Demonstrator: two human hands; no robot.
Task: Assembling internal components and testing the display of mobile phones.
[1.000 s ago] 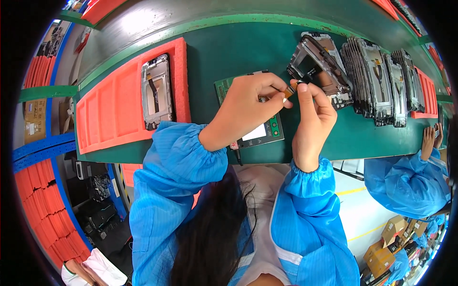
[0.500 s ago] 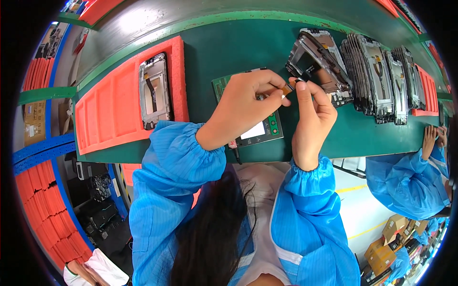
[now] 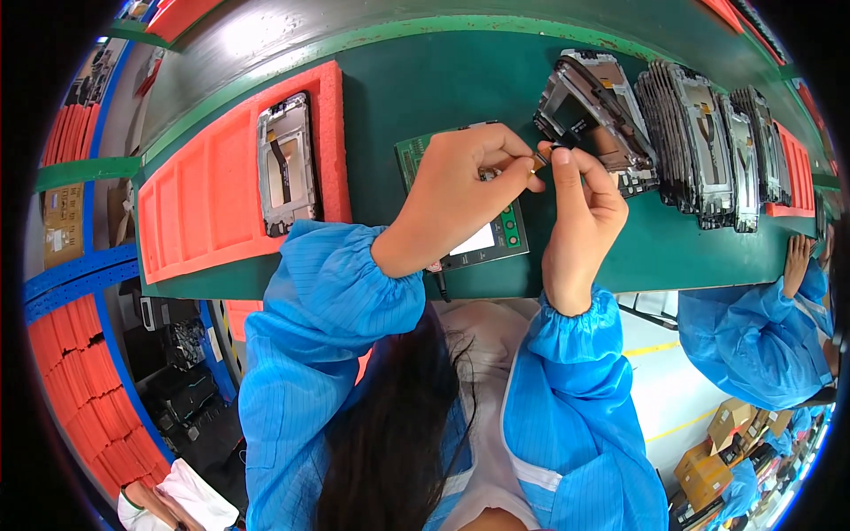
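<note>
My left hand point(image 3: 465, 190) is closed, its fingertips pinching one end of a small brown-orange flex cable point(image 3: 539, 163). The fingertips of my right hand point(image 3: 580, 217) close on the cable's dark other end, right beside the left thumb. Just beyond the fingers, a phone screen frame point(image 3: 567, 106) leans tilted on other frames, its dark inner side showing. A test board point(image 3: 496, 239) with a white screen and green buttons lies beneath my left hand, which partly hides it. Whether the cable joins the board or the leaning frame is hidden by my fingers.
On the left, a red foam tray point(image 3: 199, 217) carries one phone frame point(image 3: 288, 168). Stacked phone frames point(image 3: 686, 146) stand on the green table point(image 3: 398, 80) at right, with another red tray point(image 3: 794, 173) behind. A co-worker's blue sleeve point(image 3: 753, 332) is at far right.
Both hands have shifted very slightly to the right, still pinching the flex cable. The leaning phone frame has moved a touch; the rest stays as it was.
</note>
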